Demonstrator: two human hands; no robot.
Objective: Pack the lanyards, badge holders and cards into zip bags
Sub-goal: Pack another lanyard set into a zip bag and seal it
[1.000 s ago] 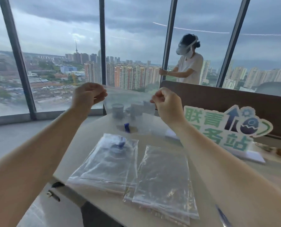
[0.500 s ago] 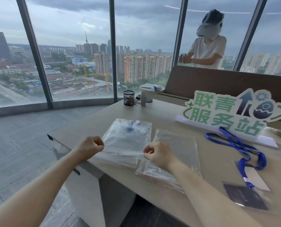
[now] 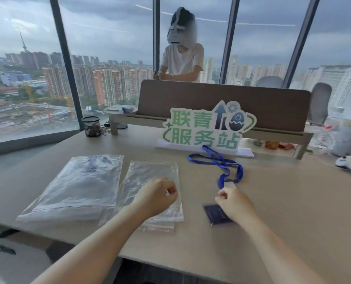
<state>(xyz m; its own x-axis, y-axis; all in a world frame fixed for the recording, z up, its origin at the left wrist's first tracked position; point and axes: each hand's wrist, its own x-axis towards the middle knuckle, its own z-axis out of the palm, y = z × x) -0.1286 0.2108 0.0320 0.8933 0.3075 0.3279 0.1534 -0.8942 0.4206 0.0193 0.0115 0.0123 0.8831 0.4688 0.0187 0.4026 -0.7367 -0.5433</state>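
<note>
Head view: left hand (image 3: 157, 194) hovers with a curled, empty-looking grip over the stack of empty zip bags (image 3: 152, 181) near the worktop (image 3: 293, 201) front edge. Right hand (image 3: 235, 203), fingers curled, partly covers the dark card (image 3: 214, 215), with the blue lanyard (image 3: 221, 162) just beyond; whether it holds anything, I cannot tell.

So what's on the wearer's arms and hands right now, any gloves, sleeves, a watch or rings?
Nothing that shows. The left hand and right hand are bare, with no gloves, and no rings can be made out. Both forearms are uncovered from wrist to the bottom edge of the frame: no sleeve cuff, watch, band or strap in view. Anything worn above that is out of shot.
</note>
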